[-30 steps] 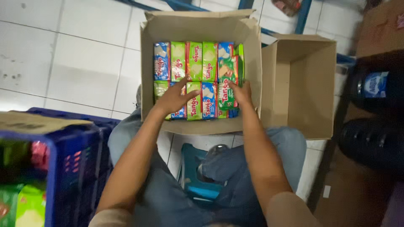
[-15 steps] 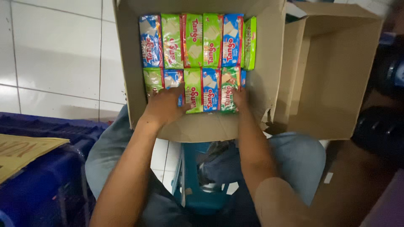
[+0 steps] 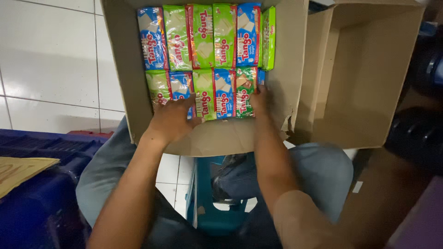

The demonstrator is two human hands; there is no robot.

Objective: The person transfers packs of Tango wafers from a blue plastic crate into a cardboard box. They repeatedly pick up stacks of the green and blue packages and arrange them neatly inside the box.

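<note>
We see wafer packets point(image 3: 210, 60) filling a cardboard box point(image 3: 286, 69) that rests against our knees, laid flat in two rows: the far row runs blue, green, green, green, blue, with one green packet point(image 3: 268, 37) standing on edge at the right end; the near row runs green, blue, green, blue, darker green, with a sliver of blue packet point(image 3: 261, 76) at its right end. Each wrapper is oblong and glossy, with red lettering and pale wafer pictures. Our left hand point(image 3: 173, 120) lies spread and flat over the near row's left packets, fingers wide, gripping nothing that we can see. Our right hand point(image 3: 259, 100) presses against the right end of the near row, fingers partly hidden between packet and box wall, so we cannot tell whether it grips one. Just right of the box stands an empty cardboard box point(image 3: 364, 83), open toward us. Below our forearms are jeans-clad knees and a teal plastic stool point(image 3: 210, 203); a blue plastic crate point(image 3: 41, 184) with a piece of cardboard point(image 3: 18, 168) on it sits at the left, on a white tiled floor point(image 3: 50, 60). Compared with half a second ago, the box fills more of the view and sits higher, and our hands rest in nearly the same places.
</note>
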